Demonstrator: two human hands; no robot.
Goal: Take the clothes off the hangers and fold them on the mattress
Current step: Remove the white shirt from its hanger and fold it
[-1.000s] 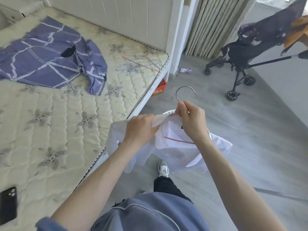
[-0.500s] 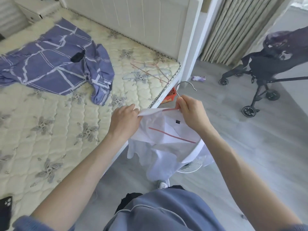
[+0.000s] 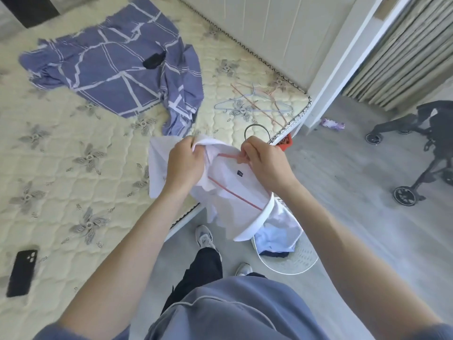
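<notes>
While the white shirt [image 3: 235, 190] hangs over the mattress's [image 3: 73, 168] right edge, unhooking looks half done. The left hand [image 3: 183, 165] bunches collar fabric in curled fingers; the right hand [image 3: 267, 165] pinches the hanger [image 3: 245, 135] neck. The next move is probably to draw the wire out and spread the shirt leftward.

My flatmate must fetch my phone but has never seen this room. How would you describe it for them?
Start at the cream quilted mattress and look at its near left part, well away from the purple checked cloth. The phone lies there alone on bare quilting: a flat black slab, camera lenses up.
</notes>
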